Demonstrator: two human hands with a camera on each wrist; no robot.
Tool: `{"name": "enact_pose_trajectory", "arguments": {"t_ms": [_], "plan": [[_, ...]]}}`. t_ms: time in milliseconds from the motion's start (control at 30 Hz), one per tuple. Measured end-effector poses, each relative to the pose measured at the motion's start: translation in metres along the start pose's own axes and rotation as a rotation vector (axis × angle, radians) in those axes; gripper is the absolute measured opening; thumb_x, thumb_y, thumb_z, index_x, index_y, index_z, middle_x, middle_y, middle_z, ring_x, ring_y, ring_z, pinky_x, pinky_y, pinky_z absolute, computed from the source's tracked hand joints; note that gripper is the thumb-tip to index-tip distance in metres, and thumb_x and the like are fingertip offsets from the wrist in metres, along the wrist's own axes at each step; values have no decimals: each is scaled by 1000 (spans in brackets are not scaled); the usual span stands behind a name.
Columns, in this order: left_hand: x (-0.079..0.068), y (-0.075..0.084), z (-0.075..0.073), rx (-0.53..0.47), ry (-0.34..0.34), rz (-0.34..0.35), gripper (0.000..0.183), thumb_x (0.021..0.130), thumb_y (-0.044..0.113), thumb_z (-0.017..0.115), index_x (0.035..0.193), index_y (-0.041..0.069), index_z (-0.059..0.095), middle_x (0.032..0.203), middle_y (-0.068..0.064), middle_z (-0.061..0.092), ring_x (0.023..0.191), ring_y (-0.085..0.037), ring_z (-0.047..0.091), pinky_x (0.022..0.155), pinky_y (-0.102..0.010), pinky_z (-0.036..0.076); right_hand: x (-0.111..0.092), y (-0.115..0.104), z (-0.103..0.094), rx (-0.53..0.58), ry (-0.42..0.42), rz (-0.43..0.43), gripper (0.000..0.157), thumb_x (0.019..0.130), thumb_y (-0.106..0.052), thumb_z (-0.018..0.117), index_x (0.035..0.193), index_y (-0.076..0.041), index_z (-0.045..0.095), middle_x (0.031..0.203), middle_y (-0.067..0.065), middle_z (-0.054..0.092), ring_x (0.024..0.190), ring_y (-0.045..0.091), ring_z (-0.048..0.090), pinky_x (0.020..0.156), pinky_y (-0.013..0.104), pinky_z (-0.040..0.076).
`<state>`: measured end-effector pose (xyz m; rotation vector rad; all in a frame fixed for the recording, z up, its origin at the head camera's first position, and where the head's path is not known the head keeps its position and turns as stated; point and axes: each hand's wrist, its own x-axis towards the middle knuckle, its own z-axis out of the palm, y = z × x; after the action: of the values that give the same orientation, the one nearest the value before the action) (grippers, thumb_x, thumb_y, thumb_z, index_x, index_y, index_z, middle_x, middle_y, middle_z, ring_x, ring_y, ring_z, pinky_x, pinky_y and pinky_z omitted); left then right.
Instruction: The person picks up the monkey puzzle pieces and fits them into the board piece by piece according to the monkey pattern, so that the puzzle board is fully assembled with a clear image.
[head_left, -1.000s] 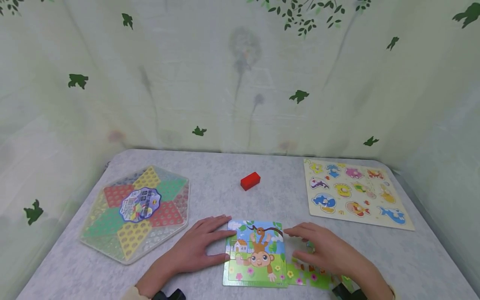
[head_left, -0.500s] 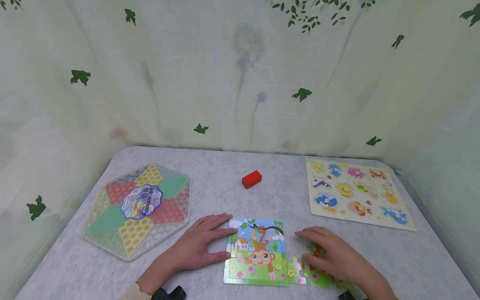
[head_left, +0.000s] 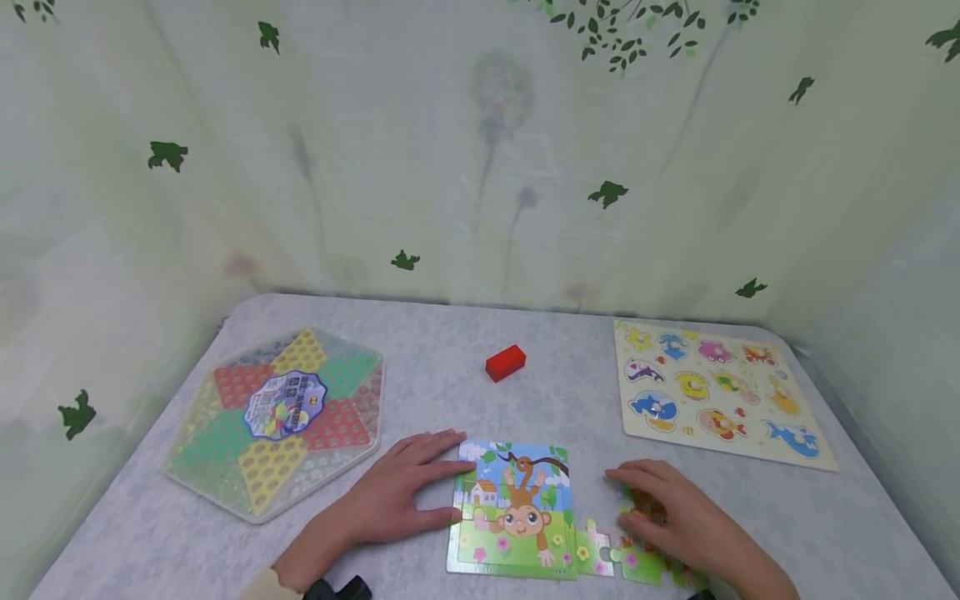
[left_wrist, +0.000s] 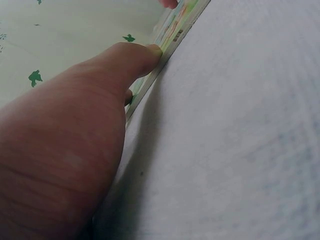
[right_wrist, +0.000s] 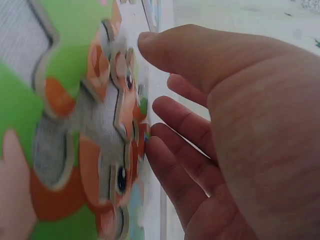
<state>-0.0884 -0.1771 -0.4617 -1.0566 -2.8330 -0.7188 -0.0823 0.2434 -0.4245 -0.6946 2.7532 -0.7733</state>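
A square jigsaw puzzle (head_left: 521, 518) with a monkey hanging from a branch lies at the front middle of the table. My left hand (head_left: 408, 487) rests at its left side, fingers extended, with thumb and index fingertips touching the board's edge. In the left wrist view the thumb (left_wrist: 145, 57) lies against the rim of the board. Right of the puzzle are several loose jigsaw pieces (head_left: 597, 552) in green and brown. My right hand (head_left: 678, 510) hovers over them, partly hiding them, with thumb and fingers apart and nothing held. The right wrist view shows pieces (right_wrist: 17, 112) lying spread and overlapping beside the fingers.
A hexagonal board with coloured star points (head_left: 277, 425) under a clear cover lies at the left. At the back right is a wooden peg board (head_left: 720, 392) with animal pictures. A red block (head_left: 506, 363) sits behind the puzzle. A fabric curtain (head_left: 337, 167) hangs behind the table.
My right hand has moved right, away from the puzzle's right edge and over the loose pieces. The left hand stays at the puzzle's left side. The head view has shifted slightly.
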Motion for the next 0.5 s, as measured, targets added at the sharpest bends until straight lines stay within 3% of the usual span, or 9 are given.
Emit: {"name": "enact_pose_trajectory", "arguments": {"t_ms": [133,500], "plan": [[-1,0,1,-6,10,5,55,95,62,63,143,35,61,161,2,44,149,-23,41,116,-50,37,-3,4,-1,-33,26,0,46,94,-47,73,135,-29,66,136,-5,61,118,19,60,92,34,57],[0,1,0,0,11,5,54,95,62,64,143,36,61,161,2,45,148,-23,41,116,-50,37,-9,16,-8,-53,21,16,46,94,-54,70,134,-31,66,136,-4,62,122,27,60,93,38,57]]}}
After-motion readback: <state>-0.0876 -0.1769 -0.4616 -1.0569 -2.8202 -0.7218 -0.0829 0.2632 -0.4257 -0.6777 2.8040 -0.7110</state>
